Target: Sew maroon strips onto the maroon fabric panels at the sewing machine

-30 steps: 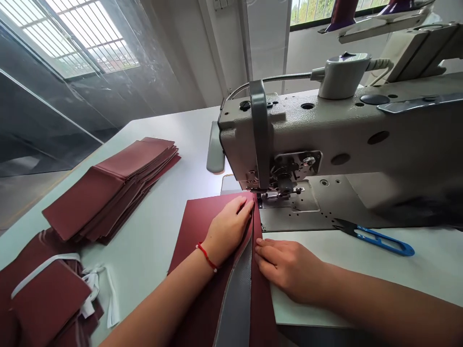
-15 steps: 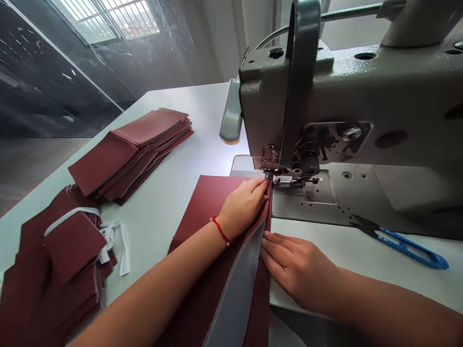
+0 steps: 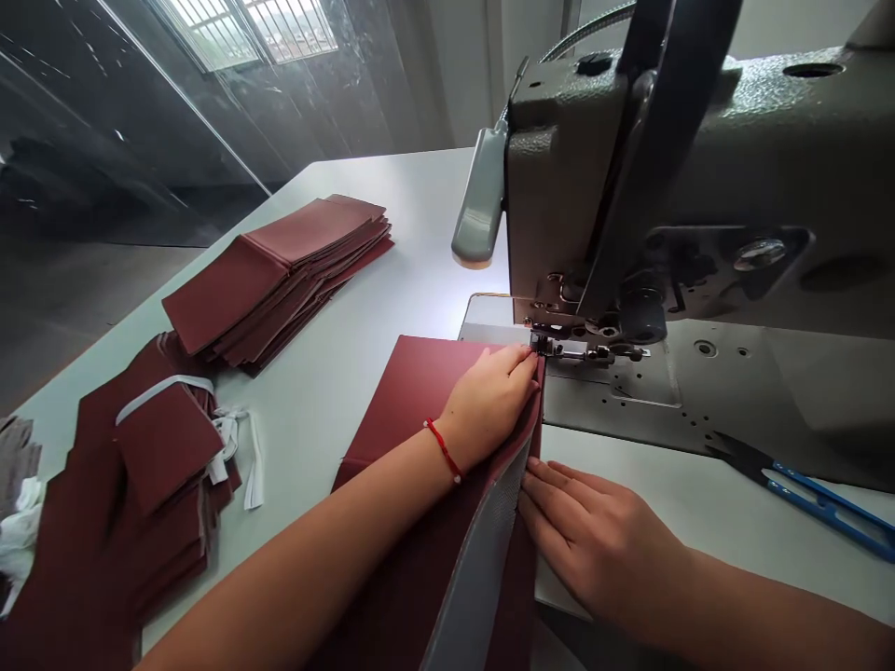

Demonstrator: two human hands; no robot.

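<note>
A maroon leather-like panel [image 3: 426, 373] lies under the needle area of a sewing machine [image 3: 552, 205], its right edge at the presser foot [image 3: 540, 343]. My left hand [image 3: 493, 396] rests on top, its closed fingers gripping the upper layer's edge right beside the foot. Lower down, my right hand [image 3: 594, 527] has its fingers together on the panel's right edge, with the thumb hidden. Between the hands the upper layer lifts, baring a grey woven backing [image 3: 482, 559].
A stack of folded maroon panels [image 3: 280, 270] sits at the back left. Nearer are smaller maroon pieces [image 3: 168, 447] with white tape [image 3: 253, 461]. Blue-handled thread snips [image 3: 811, 494] lie right of my right hand, blades toward the machine bed.
The whole view has shifted, so the machine, hands and snips appear farther right. Both hands keep nearly the same places on the panel.
</note>
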